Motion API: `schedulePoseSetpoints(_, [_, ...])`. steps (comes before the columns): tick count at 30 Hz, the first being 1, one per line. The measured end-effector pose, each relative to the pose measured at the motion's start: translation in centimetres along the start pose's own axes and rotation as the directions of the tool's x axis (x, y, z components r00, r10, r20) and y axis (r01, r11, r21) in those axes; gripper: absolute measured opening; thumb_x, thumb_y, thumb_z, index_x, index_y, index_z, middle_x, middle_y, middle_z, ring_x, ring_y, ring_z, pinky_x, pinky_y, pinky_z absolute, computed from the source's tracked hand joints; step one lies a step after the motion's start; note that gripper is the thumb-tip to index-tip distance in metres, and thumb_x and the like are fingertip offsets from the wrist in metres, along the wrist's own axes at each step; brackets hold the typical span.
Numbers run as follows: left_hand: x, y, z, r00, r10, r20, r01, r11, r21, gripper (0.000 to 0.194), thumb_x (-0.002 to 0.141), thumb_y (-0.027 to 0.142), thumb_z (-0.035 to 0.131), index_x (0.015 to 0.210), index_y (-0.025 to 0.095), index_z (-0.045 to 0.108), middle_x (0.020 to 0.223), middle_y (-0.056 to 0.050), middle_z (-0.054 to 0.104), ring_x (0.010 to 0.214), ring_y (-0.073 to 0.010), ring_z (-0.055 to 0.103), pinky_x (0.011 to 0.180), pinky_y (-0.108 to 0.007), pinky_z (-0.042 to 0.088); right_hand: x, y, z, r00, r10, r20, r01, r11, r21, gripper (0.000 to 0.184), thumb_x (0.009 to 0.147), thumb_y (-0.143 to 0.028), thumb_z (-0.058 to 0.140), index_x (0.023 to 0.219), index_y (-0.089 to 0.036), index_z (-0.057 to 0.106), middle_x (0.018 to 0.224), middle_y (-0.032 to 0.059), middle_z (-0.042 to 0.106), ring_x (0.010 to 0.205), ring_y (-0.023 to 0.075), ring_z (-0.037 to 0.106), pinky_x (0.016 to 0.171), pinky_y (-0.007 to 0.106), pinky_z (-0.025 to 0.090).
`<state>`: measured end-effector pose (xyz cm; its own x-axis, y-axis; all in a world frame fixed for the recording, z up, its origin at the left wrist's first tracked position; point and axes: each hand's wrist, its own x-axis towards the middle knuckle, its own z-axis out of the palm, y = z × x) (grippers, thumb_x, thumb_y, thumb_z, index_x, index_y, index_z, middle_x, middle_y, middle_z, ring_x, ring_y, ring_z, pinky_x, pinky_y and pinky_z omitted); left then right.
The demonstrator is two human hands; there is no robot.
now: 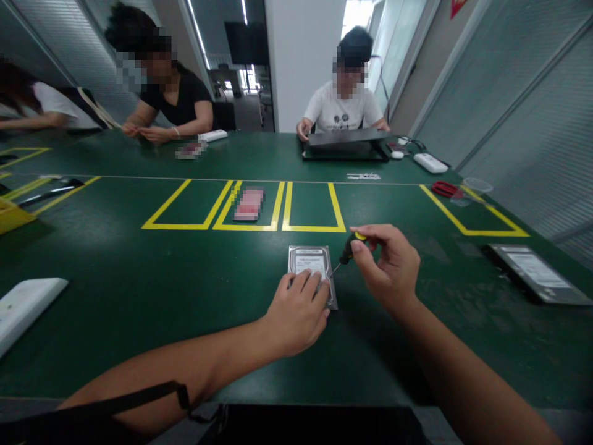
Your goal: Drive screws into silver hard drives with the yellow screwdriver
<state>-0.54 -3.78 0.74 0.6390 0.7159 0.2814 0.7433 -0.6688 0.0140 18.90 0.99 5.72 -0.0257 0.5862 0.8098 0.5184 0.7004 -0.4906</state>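
A silver hard drive (309,260) with a white label lies flat on the green table. My left hand (296,314) is laid over its lower part, fingers bent across the label and thumb by the right edge, holding it. Between the thumb and fingers of my right hand (391,262) is a small screwdriver (347,250) with a black and yellow handle. Its thin shaft slants down to the left, and the tip meets the drive's right side. Whether the tip sits in a screw is too small to tell. The drive's lower left is hidden under my left hand.
Yellow tape frames (315,228) mark the table, one around a pink phone-like object (249,205). A larger labelled drive-like device (537,274) lies right, a white device (28,309) left. Across the table, a person (345,105) holds a dark panel (347,139); another person (176,102) sits left.
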Motion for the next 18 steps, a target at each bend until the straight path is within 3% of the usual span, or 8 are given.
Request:
schedulePoseSetpoints(4, [-0.01,0.01,0.08,1.000,-0.002,-0.001,0.002,1.000,0.001,0.046,0.098,0.039,0.044,0.136,0.014,0.052,0.139,-0.016,0.054,0.129,-0.0340,0.045,0.099,-0.052,0.037,-0.06,0.20,0.21,1.000,-0.012,0.006,0.012,0.999,0.052,0.015,0.091,-0.025,0.061,0.105,-0.021,0.061,0.104,0.0052,0.067,0.093,0.0179,0.062,0.070,0.032,0.049])
schedulePoseSetpoints(12, [-0.03,0.02,0.03,1.000,-0.002,-0.004,0.002,1.000,0.009,0.046,0.098,0.039,0.043,0.135,0.014,0.052,0.140,-0.016,0.054,0.129,-0.0341,0.046,0.100,-0.052,0.036,0.05,0.43,0.24,0.999,-0.029,-0.035,0.030,0.999,0.026,0.014,0.087,-0.022,0.068,0.100,-0.021,0.063,0.094,0.0034,0.061,0.081,0.0144,0.058,0.066,0.030,0.045])
schedulePoseSetpoints(18, [-0.01,0.01,0.01,1.000,-0.001,0.002,0.001,1.000,0.001,0.046,0.098,0.039,0.043,0.137,0.014,0.051,0.140,-0.016,0.054,0.129,-0.0341,0.045,0.100,-0.052,0.036,-0.25,0.03,-0.16,0.998,0.024,0.060,-0.029,0.996,0.079,0.023,0.095,-0.021,0.051,0.113,-0.021,0.065,0.110,0.0060,0.067,0.100,0.0192,0.063,0.081,0.037,0.051])
